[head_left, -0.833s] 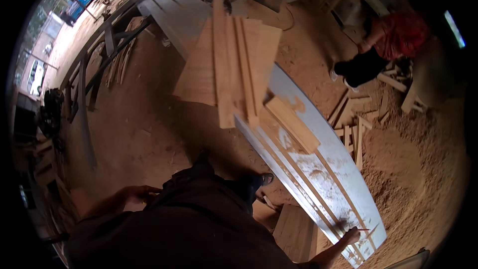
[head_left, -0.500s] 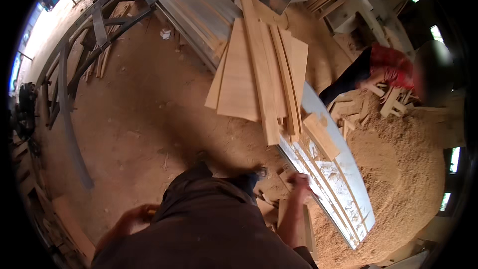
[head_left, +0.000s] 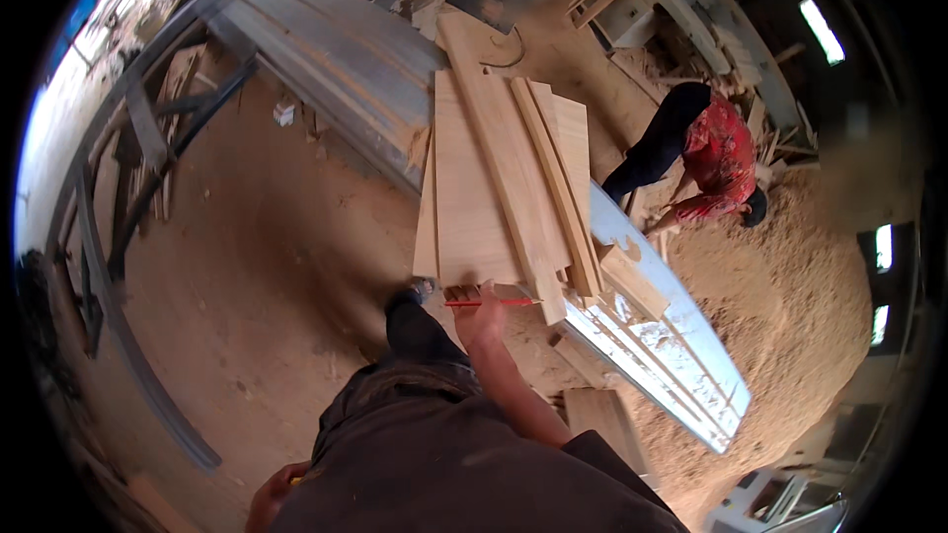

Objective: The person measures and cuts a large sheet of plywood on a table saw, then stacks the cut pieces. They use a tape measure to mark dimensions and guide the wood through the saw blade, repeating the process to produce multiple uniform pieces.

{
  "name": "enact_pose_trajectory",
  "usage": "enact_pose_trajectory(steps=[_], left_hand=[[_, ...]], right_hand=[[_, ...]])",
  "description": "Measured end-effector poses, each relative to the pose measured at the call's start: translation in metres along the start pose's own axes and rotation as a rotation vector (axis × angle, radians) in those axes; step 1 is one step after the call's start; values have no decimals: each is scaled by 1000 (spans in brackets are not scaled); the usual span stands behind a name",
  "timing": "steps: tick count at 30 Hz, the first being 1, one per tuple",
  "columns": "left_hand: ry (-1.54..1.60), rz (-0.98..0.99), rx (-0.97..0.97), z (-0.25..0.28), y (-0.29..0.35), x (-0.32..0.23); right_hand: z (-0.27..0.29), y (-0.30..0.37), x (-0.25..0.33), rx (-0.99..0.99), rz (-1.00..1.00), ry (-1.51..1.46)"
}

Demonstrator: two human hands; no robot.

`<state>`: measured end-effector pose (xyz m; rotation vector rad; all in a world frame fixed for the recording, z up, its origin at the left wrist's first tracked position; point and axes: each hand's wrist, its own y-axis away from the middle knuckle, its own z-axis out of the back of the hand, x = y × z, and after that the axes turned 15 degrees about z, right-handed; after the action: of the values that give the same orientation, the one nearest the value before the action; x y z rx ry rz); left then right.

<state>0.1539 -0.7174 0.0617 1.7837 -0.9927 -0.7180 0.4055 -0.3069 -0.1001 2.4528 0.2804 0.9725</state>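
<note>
- The long, silvery metal tabletop [head_left: 707, 345] runs from far left to near right; a fanned stack of flat, pale wooden boards [head_left: 469, 188] lies across it, overhanging its left edge.
- On the stack, a long, narrow, pale wooden plank [head_left: 502, 168] juts past the near edge.
- Brown earth floor [head_left: 267, 266] spreads broadly to the left; at the right, beside a tan sawdust heap [head_left: 800, 286], a person in a red patterned top [head_left: 726, 158] bends low.
- The left hand [head_left: 275, 495] is cut off by the lower border and partly hidden by clothing; its grip cannot be told.
- The right hand [head_left: 481, 321], well apart from it, is closed round a slim red pencil [head_left: 515, 302] at the stack's near edge; contact with the boards is unclear.
</note>
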Motion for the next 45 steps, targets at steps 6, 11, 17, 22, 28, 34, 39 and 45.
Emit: enact_pose_trajectory(steps=[6,11,17,22,28,34,39,45], left_hand=[[-165,97,-75,13,11,-104],[-391,125,-30,28,13,-217],[-426,-517,81,-2,-10,-440],[-693,-748,-185,-100,-59,-666],[-1049,-777,-139,-261,-193,-791],[-1163,-484,224,-355,-302,-816],[-1284,-218,388,-369,-355,-844],[-1229,-41,328,-384,-339,-840]], right_hand=[[-26,-11,-15,-228,53,-38],[-21,-3,6,-453,42,161],[-19,10,17,-666,200,250],[-49,-1,1,-896,379,329],[-45,-19,-20,-1069,385,333],[-62,-18,-28,-1271,481,303],[-103,-15,-79,-1390,295,447],[-126,-22,-127,-1461,344,95]])
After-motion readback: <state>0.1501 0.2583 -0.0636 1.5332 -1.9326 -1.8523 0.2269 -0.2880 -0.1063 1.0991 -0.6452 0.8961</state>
